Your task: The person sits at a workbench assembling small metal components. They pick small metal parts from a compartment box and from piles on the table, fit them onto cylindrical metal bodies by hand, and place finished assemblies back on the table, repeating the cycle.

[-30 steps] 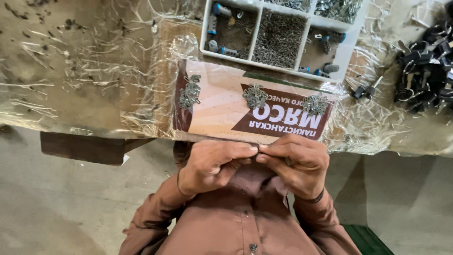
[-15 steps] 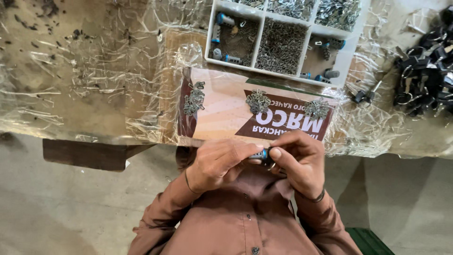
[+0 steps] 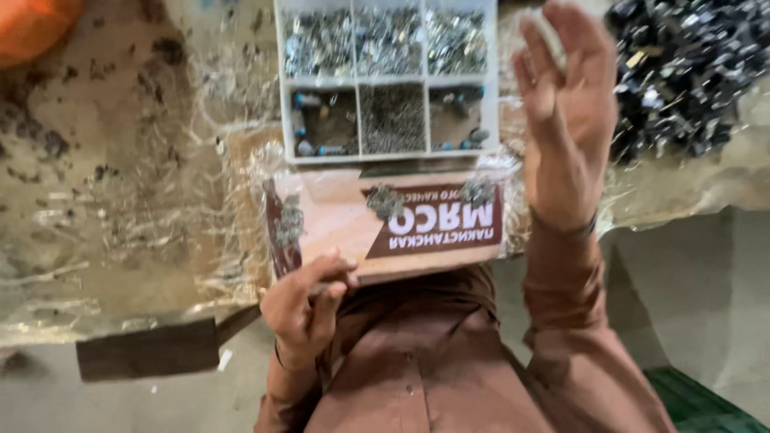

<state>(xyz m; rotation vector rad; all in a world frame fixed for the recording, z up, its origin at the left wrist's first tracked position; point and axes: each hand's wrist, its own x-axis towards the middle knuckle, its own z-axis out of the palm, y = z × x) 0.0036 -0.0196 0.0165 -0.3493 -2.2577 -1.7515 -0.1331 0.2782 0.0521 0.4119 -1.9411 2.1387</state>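
My left hand [image 3: 309,309] is pinched shut at the near edge of the cardboard sheet [image 3: 361,228], though I cannot tell what it holds. My right hand [image 3: 569,112], fingers spread and empty, hangs between the compartment tray [image 3: 281,88] and the dark parts pile [image 3: 690,72]; I'd keep the pinch steady over the cardboard.

A flat cardboard sheet [image 3: 345,228], tan with a maroon printed panel, lies at the table edge, three small clusters of metal bits on it.
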